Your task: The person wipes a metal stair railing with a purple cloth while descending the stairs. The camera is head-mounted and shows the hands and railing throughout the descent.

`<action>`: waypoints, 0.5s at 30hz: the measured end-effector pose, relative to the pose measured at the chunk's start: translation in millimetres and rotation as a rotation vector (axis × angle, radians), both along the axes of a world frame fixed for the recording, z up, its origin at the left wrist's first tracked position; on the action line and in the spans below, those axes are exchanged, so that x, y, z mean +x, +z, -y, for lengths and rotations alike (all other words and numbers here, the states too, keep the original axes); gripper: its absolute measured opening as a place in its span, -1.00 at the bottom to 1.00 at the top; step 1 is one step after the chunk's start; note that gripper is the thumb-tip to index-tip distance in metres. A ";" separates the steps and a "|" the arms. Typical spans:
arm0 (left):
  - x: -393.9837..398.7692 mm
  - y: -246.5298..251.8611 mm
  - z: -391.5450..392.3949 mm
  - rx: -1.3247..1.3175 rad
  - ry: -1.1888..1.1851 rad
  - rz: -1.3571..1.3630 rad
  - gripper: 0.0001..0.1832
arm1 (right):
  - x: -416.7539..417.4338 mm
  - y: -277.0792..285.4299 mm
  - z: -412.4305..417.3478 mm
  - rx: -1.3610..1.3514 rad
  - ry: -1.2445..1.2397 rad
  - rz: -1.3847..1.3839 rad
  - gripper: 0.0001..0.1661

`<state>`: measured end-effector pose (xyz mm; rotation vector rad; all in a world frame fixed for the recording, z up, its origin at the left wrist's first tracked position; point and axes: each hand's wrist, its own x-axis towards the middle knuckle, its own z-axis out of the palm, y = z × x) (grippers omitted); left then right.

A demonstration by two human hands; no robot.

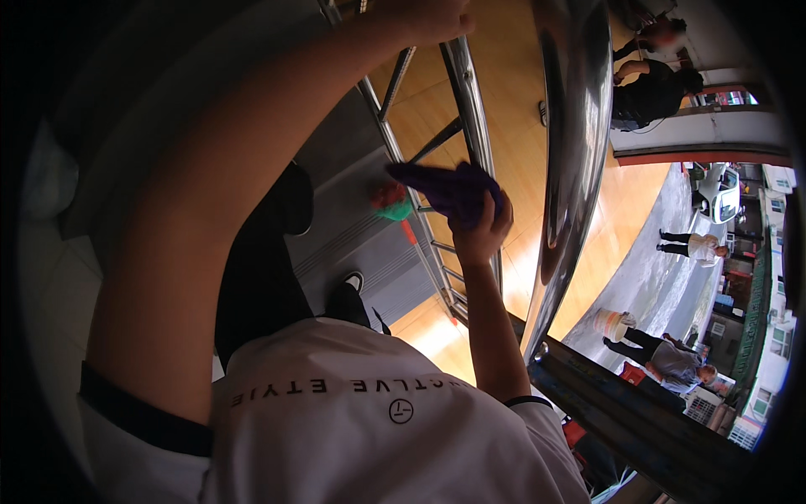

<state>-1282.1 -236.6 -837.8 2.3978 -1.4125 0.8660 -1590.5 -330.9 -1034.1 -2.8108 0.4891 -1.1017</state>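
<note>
A purple cloth [453,186] is gripped in my right hand [483,227], its loose end trailing to the left over the stainless steel railing [475,113]. Across the upper left reaches my left forearm. My left hand [444,22] is at the top edge, fingers curled near the railing's top end; the frame cuts it off, so whether it holds anything cannot be told. A wide polished steel handrail [576,126] curves past just right of my right hand. Behind the bars, a red and green mop head or brush [391,201] rests by the grey steps.
My feet, in dark shoes, are on the grey steps [352,233]. Yellowish tiled floor [516,94] lies beyond the railing. A dark beam [630,390] crosses the lower right. People stand at the upper right and on the street, near a white car [721,192] and a bucket [611,324].
</note>
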 end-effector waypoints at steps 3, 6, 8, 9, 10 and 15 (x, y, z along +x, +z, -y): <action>4.4 -8.8 4.7 -0.112 -0.035 0.121 -0.64 | -59.7 -37.5 12.3 0.057 -0.024 -0.016 -0.18; 3.5 -9.4 -0.5 -0.086 -0.018 0.119 -0.64 | -106.6 -73.1 20.8 0.139 -0.076 -0.086 -0.06; 2.5 -5.6 3.4 -0.052 -0.038 0.069 -0.64 | -140.5 -95.9 22.3 0.209 -0.194 -0.134 0.01; 3.2 -6.4 1.6 -0.047 -0.030 0.069 -0.64 | -157.5 -102.4 22.0 0.251 -0.252 -0.158 0.03; 4.2 -7.0 -1.0 -0.044 -0.020 0.069 -0.64 | -175.7 -104.5 20.5 0.337 -0.386 -0.228 -0.01; 9.9 -6.5 9.7 -0.158 -0.103 0.092 -0.64 | -255.3 -121.5 39.8 1.037 -0.800 -0.476 -0.27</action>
